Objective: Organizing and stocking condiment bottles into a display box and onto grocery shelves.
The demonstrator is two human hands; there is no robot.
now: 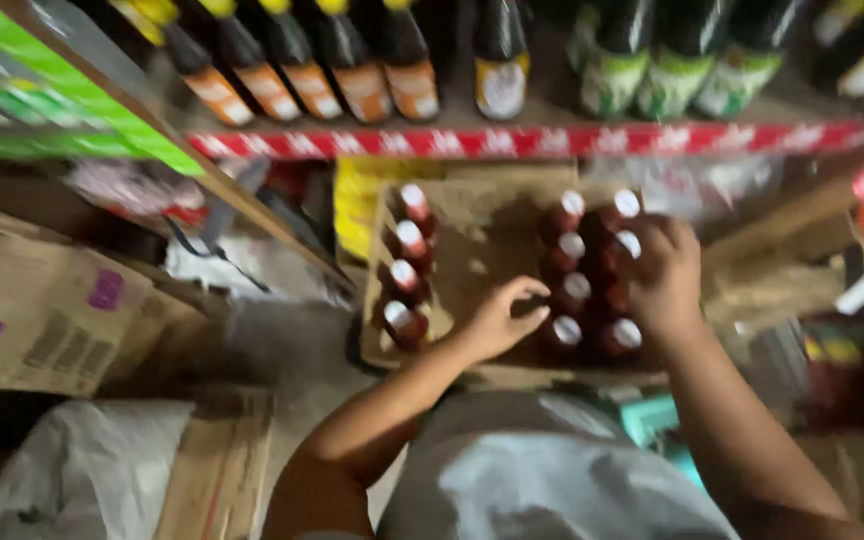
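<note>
- Left hand (500,320) reaches into the box (472,215), fingers curled loosely, thumb and forefinger part open, tips at the cap of the near bottle in the right-hand group; not closed on anything that shows.
- Right hand (664,275) lies palm-down over the right edge of the bottles (592,270), fingers bent over the caps. It covers them, so whether it grips one, cannot tell.
- Step, judged: taking hold of bottles in the box, hands just arriving at the right-hand group; nothing lifted.
- Next move would call for closing fingers round a neck and a straight lift, since the bottles stand packed, touching.
- Bottles: small, dark red, white caps, upright. Two columns at right under the hands, one column of four (407,262) at left, bare cardboard between.
- Box sits open on the floor below the shelf (532,140), just ahead of the person's knees.
- Shelf edge red; tall dark bottles (352,70) stand in a row above.
- Left: a cardboard carton (52,310) and a white sack (82,470). Frame is blurred.
</note>
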